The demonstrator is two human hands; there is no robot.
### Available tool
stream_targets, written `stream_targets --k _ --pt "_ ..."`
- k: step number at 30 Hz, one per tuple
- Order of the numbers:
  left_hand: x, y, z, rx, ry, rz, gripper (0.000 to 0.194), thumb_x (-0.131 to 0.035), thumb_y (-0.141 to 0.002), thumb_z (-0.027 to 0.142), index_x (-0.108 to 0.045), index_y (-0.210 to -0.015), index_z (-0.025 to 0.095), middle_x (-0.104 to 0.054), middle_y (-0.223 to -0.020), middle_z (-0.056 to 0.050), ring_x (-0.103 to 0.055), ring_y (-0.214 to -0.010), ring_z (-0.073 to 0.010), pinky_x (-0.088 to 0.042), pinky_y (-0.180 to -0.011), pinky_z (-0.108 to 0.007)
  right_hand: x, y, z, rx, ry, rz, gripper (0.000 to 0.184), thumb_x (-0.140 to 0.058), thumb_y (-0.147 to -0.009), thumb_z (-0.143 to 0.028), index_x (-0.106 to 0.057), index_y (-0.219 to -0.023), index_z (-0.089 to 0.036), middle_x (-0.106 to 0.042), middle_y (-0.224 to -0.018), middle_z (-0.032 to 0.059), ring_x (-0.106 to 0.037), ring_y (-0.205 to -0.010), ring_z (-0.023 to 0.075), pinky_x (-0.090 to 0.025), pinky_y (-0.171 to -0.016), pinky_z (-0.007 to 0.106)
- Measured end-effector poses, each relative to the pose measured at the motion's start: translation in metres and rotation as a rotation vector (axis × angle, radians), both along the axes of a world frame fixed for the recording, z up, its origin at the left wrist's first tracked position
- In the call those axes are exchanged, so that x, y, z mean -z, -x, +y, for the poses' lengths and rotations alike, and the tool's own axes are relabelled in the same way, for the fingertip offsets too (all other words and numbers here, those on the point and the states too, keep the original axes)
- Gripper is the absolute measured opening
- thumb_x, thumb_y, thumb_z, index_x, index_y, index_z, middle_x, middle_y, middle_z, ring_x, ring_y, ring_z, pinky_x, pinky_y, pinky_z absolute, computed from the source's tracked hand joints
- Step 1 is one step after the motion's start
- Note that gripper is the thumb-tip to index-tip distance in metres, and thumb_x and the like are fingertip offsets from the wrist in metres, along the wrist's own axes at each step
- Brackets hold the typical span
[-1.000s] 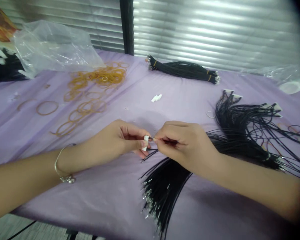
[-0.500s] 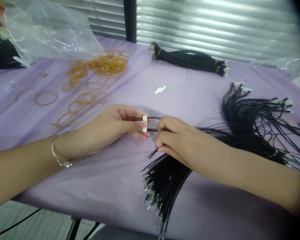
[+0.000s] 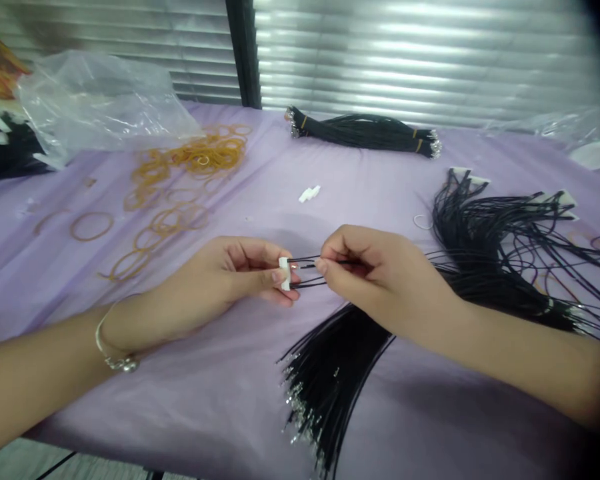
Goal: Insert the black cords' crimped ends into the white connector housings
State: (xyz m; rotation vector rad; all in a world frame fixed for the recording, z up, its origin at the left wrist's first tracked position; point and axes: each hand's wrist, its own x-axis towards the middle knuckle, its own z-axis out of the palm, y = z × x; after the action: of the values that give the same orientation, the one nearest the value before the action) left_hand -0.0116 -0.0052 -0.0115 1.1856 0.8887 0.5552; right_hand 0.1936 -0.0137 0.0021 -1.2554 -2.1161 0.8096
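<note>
Gripped between the thumb and fingers of our left hand [image 3: 253,275], the white connector [image 3: 285,274] stands roughly upright above the purple cloth [image 3: 180,400], near the center of our view. Thin black leads [image 3: 307,285] extend from its right side, at its upper and lower ends, toward our right hand [image 3: 365,267]. With the thumb and index finger of our right hand we pinch a single wire [image 3: 309,266]; its bright tip points left at the connector, between the upper and lower leads. We cannot tell whether this tip touches the connector. Below our right hand lies the loose wire pile [image 3: 340,353], its metal-tipped ends fanned toward the lower left; more of it extends to the right, beyond our right forearm. Behind that forearm we see the wired assemblies [image 3: 467,233], tangled together, with white connectors at their ends. Two or more spare white pieces [image 3: 309,194] lie on the cloth beyond our hands. Toward the rear, the banded bundle [image 3: 365,133] rests lengthwise, secured with yellow bands near both ends. On the left we have the rubber bands [image 3: 215,152], heaped and scattered, with the clear plastic bag [image 3: 105,100] just behind them. We wear a silver bracelet [image 3: 125,365] on our left wrist.
</note>
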Motion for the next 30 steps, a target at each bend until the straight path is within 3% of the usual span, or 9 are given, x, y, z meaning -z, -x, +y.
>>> stream_targets --k 18,27,30 --pt "-0.0052 -0.004 -0.0034 -0.02 -0.09 0.166 0.012 -0.062 -0.081 0.019 -0.067 -0.088 0.01 -0.07 -0.082 -0.004 -0.065 -0.073 -0.0095 -0.052 -0.07 -0.014 0.0066 0.0034 -0.0064 -0.015 -0.257 -0.246 0.009 -0.053 -0.081 -0.02 -0.057 -0.075 -0.014 -0.059 -0.072 -0.0013 -0.05 -0.06 0.0066 -0.036 -0.054 0.02" --pt "-0.0072 -0.0065 -0.0034 -0.018 -0.078 0.188 0.01 -0.062 -0.08 0.017 -0.067 -0.084 0.01 -0.069 -0.076 -0.002 -0.064 -0.068 -0.007 -0.05 -0.067 -0.011 0.0099 0.0043 -0.0074 -0.024 -0.239 -0.211 0.013 -0.05 -0.084 -0.024 -0.056 -0.079 -0.013 -0.058 -0.073 0.0 -0.049 -0.061 0.0068 -0.035 -0.055 0.02" --pt "-0.0043 -0.0048 -0.0019 -0.011 -0.06 0.14 0.011 -0.063 -0.08 0.02 -0.066 -0.085 0.011 -0.069 -0.077 -0.002 -0.064 -0.07 -0.0086 -0.051 -0.068 -0.014 0.008 0.0048 -0.0058 -0.017 -0.17 -0.171 0.01 -0.053 -0.081 -0.022 -0.057 -0.076 -0.014 -0.057 -0.069 -0.0016 -0.047 -0.059 0.0054 -0.033 -0.053 0.018"
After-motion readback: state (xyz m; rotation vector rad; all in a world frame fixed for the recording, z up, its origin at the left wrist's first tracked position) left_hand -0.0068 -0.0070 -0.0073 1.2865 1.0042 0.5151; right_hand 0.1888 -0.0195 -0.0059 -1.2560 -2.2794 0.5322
